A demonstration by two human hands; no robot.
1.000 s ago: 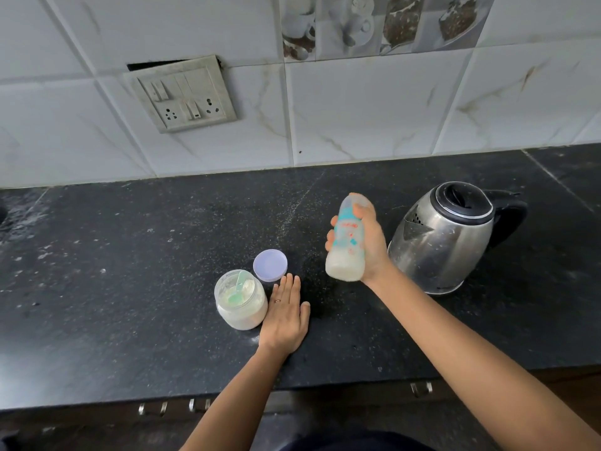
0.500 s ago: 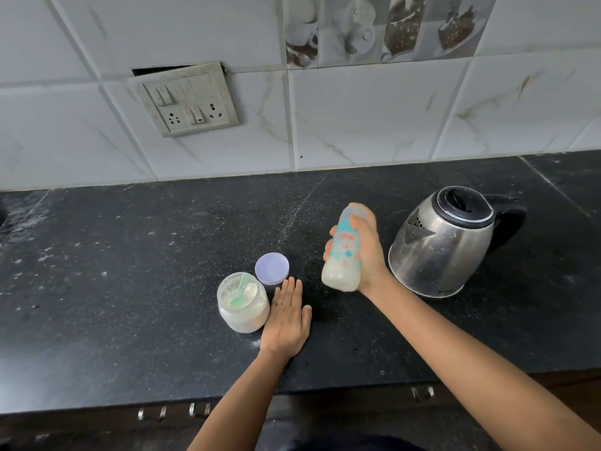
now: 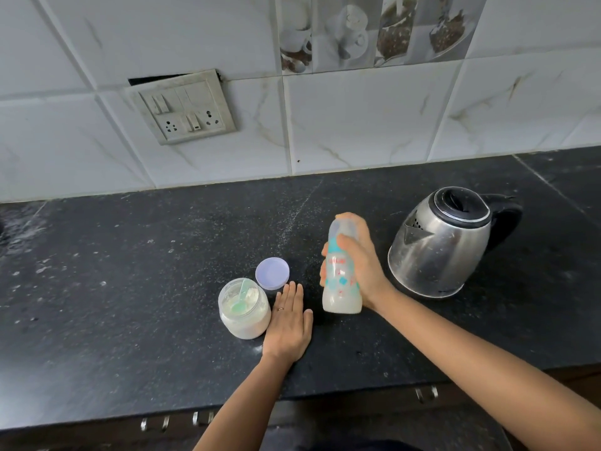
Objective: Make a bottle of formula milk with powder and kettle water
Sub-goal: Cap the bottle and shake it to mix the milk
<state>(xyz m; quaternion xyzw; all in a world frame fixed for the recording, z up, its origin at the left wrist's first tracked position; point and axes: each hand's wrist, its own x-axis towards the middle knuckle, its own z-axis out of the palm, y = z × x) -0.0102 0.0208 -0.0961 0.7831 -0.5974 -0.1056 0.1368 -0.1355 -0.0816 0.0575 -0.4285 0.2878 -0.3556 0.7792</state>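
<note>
Right hand (image 3: 361, 271) grip wrapped around capped bottle (image 3: 341, 281), held above the counter (image 3: 113, 320) mid-front, milky liquid inside. Left hand (image 3: 287, 323) flat, fingers together, empty. Powder jar (image 3: 244, 312) open, lid (image 3: 272, 273) beside; kettle (image 3: 445, 242) right. Judged: filling done, mixing under way; jar unclosed.

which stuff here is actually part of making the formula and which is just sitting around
Part of the job:
- baby bottle, with milky liquid, held in the right hand
- open powder jar with a green scoop inside
- purple jar lid, off, behind the jar
- steel kettle

Just there:
- wall switch and socket plate
- left hand, flat on the black counter
</note>
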